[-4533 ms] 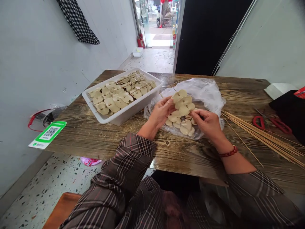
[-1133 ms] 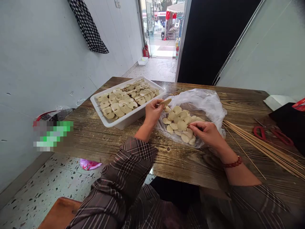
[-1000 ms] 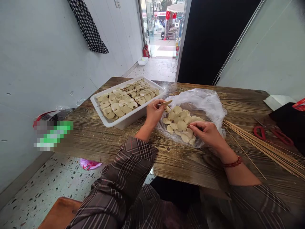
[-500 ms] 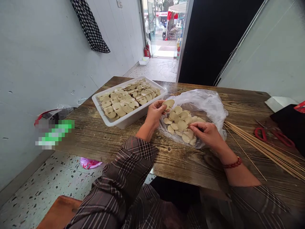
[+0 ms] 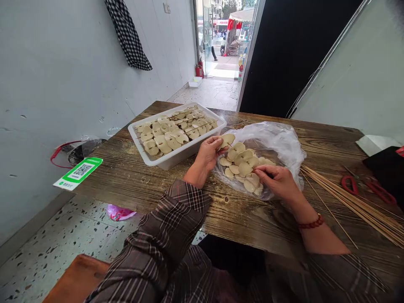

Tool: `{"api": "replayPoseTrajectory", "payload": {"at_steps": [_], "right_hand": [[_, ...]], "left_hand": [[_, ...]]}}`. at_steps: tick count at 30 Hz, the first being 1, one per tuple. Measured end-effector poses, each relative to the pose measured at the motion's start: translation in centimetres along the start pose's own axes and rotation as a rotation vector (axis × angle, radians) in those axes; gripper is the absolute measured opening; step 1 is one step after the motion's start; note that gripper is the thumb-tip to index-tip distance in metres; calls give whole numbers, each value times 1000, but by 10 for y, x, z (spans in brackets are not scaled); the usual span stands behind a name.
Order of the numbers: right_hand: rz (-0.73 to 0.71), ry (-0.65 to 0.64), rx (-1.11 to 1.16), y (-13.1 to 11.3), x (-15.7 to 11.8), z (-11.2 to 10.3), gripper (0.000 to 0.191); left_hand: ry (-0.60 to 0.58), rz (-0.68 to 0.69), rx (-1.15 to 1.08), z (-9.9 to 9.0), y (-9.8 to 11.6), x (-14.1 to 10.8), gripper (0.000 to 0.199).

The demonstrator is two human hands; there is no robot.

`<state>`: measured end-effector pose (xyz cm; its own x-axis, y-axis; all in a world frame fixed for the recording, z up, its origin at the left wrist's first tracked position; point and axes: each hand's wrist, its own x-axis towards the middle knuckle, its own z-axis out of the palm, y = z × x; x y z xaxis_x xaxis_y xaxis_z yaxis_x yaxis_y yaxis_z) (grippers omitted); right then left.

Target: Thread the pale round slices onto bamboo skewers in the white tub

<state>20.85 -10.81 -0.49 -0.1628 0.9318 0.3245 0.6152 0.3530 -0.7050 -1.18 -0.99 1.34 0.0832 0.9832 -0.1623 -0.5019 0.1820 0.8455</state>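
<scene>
My left hand [image 5: 208,155] is closed, thumb and fingers pinching a thin round beige slice [image 5: 227,139] at the edge of a clear plastic bag [image 5: 277,136]. A short bit of thin stick seems to show beside that slice. More beige slices [image 5: 244,169] lie overlapped on the bag, between my two hands. My right hand [image 5: 277,180] pinches at the right side of this pile; what its fingertips hold is too small to make out. To the left, a white plastic tray [image 5: 176,159] holds many similar slices threaded on thin skewers [image 5: 181,112].
Loose bamboo skewers [image 5: 350,202] lie on the wooden table [image 5: 246,221] at right, near red-handled scissors [image 5: 349,185]. A green QR-code card [image 5: 78,172] sits at the left edge. A wooden stool [image 5: 75,280] stands below left. Beyond the table is an open doorway.
The view has shifted slightly, so the table things appear a little further right. Both hands keep their pinches at nearly the same places. A walking person's leg now shows outside the doorway.
</scene>
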Motion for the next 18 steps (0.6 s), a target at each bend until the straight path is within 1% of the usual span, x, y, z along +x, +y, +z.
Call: {"api": "replayPoseTrajectory", "payload": {"at_steps": [8,12,18], "right_hand": [[-11,-9,-13,6,-4,2,27],[-10,12,11,8,-3,3,25],[29,19,27,3,-2,4,26]], "left_hand": [[13,-115,-126,0,-4,-3,9],[12,-161,-161,1,-5,-3,9],[18,-146,-133,5,-3,-5,11]]}}
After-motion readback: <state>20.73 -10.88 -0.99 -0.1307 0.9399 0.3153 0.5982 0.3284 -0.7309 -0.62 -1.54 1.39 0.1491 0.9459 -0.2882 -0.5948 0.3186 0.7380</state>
